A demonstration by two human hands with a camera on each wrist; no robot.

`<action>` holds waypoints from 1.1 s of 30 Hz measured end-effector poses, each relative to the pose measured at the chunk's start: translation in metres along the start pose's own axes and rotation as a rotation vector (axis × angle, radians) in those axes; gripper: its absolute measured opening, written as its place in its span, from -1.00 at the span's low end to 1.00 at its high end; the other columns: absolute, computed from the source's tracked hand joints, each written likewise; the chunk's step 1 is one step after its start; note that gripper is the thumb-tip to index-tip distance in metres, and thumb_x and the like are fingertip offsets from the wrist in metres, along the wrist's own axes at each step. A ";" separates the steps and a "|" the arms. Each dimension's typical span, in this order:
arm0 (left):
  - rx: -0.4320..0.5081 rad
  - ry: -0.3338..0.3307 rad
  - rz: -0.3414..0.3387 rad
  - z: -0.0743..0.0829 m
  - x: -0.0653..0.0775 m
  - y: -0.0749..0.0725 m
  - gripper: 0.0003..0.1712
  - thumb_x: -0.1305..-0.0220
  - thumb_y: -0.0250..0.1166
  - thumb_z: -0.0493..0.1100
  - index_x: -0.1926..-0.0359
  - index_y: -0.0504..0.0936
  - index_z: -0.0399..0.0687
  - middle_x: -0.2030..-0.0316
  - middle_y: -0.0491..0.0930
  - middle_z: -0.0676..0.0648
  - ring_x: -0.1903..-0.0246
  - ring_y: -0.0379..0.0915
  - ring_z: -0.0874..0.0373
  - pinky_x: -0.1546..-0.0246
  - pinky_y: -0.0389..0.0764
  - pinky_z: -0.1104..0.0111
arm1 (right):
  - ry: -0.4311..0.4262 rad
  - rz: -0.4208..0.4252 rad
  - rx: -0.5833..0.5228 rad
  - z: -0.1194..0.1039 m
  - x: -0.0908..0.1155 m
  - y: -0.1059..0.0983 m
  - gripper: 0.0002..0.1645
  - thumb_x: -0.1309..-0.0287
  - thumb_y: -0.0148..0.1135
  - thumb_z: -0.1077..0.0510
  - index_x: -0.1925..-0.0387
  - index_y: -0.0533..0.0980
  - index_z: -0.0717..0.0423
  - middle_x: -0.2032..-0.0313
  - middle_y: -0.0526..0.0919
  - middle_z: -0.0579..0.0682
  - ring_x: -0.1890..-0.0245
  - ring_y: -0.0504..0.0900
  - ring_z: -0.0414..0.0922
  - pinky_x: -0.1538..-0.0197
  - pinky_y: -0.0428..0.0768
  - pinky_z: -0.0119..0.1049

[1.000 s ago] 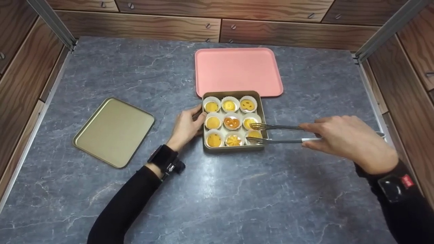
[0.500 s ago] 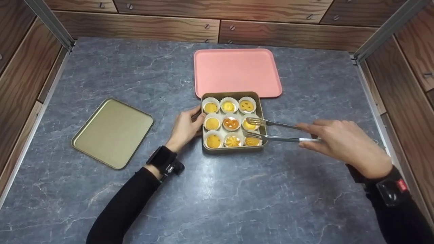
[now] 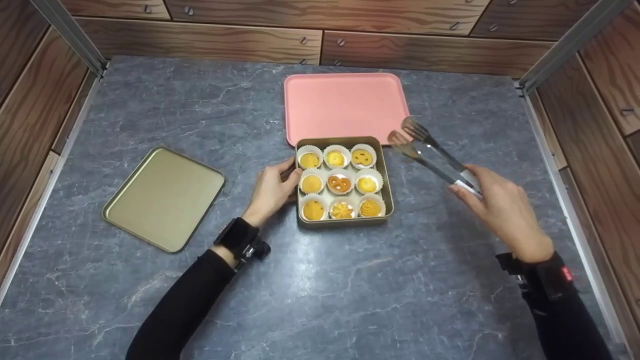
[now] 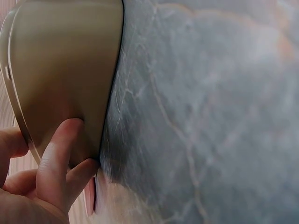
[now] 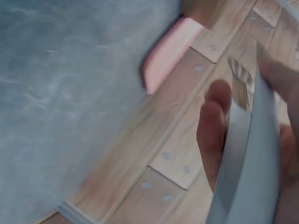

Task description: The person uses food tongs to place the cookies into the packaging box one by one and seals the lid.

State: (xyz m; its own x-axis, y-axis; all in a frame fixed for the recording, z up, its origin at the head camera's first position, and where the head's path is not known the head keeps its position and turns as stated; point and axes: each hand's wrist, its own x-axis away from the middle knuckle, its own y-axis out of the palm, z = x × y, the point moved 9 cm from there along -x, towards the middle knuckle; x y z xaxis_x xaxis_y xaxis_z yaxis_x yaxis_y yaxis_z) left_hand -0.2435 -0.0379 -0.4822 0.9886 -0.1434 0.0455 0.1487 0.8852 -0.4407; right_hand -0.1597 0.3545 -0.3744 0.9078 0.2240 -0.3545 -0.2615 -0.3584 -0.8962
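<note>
In the head view a gold tin (image 3: 345, 223) holds several yellow and orange cookies, each in a white paper cup; one is a pretzel-shaped cookie (image 3: 339, 184) at the centre. My left hand (image 3: 270, 192) rests against the tin's left side. The left wrist view has its fingers (image 4: 58, 154) touching the outer wall, with one fingertip near the rim. My right hand (image 3: 505, 210) grips metal food tongs (image 3: 440, 162) by their white-edged handles. Their fork-like ends are apart, with nothing seen between them, over the right front corner of the pink tray (image 3: 345, 107).
A gold lid (image 3: 165, 200) lies flat on the grey marbled table (image 3: 320, 300), left of the tin. The pink tray sits directly behind the tin. Wood-patterned panels (image 3: 200, 40) and metal rails border the table at the back and sides.
My right hand has swung the tongs up and away from the right-hand cookies, out of the tin and towards the tray. My left hand stays at the tin's side.
</note>
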 end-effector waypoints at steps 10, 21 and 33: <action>-0.010 -0.007 -0.006 0.000 0.001 -0.001 -0.42 -0.50 0.24 -0.08 -0.44 0.44 -0.16 -0.26 0.57 -0.27 0.39 0.58 0.09 0.26 0.66 0.32 | 0.213 -0.013 0.044 0.051 0.014 0.024 -0.41 -0.40 0.33 0.04 -0.19 0.43 0.43 0.33 0.60 0.36 0.42 0.59 0.37 0.43 0.49 0.35; -0.007 0.011 -0.011 0.000 0.000 -0.001 -0.42 -0.50 0.24 -0.09 -0.43 0.43 -0.19 -0.24 0.59 -0.27 0.60 0.39 0.23 0.52 0.56 0.41 | 0.351 -0.116 0.039 0.077 0.021 0.044 -0.35 -0.46 0.23 -0.07 -0.19 0.39 0.45 0.33 0.55 0.41 0.38 0.57 0.44 0.41 0.44 0.38; 0.001 0.001 0.007 0.002 0.001 -0.001 -0.44 -0.49 0.25 -0.10 -0.42 0.46 -0.19 -0.28 0.55 -0.27 0.17 0.68 -0.01 0.22 0.73 0.29 | 0.351 -0.151 0.082 0.077 0.016 0.057 -0.36 -0.46 0.22 -0.06 -0.02 0.36 0.54 0.47 0.53 0.46 0.55 0.54 0.43 0.57 0.44 0.31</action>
State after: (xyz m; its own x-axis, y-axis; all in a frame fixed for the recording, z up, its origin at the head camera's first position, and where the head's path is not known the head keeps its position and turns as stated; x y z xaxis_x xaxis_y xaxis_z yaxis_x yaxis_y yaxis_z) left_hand -0.2427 -0.0382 -0.4803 0.9895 -0.1381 0.0418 0.1423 0.8868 -0.4397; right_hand -0.1853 0.4072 -0.4512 0.9913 -0.0607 -0.1170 -0.1291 -0.2686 -0.9545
